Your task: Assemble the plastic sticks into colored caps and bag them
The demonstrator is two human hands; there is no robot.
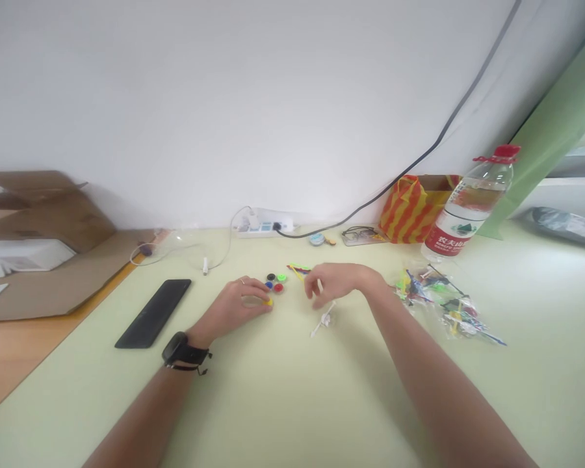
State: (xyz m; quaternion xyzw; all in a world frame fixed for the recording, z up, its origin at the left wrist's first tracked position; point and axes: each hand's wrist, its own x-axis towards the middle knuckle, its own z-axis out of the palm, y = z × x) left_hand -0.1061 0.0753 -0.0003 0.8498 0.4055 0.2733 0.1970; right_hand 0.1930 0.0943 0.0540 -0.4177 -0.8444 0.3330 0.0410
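My left hand [238,300] pinches a small yellow disc [270,302] at the table top. Close to its fingertips sit several more small round pieces: a black one [271,277], a green one [281,277], a blue one [269,285] and a red one [278,288]. My right hand [332,283] hangs with bent, parted fingers and nothing visible in them. Just below it lies a white stick with a round white part [325,320]; whether a finger touches it I cannot tell. Behind those fingers are thin coloured sticks [297,270], partly hidden.
Bagged colourful plastic parts [448,302] lie right of my right forearm. Behind them stand a large water bottle [468,208] and a striped bag [404,208]. A black flat case [153,313] is at left, near a cardboard box [43,208]. A power strip [263,224] lies along the wall.
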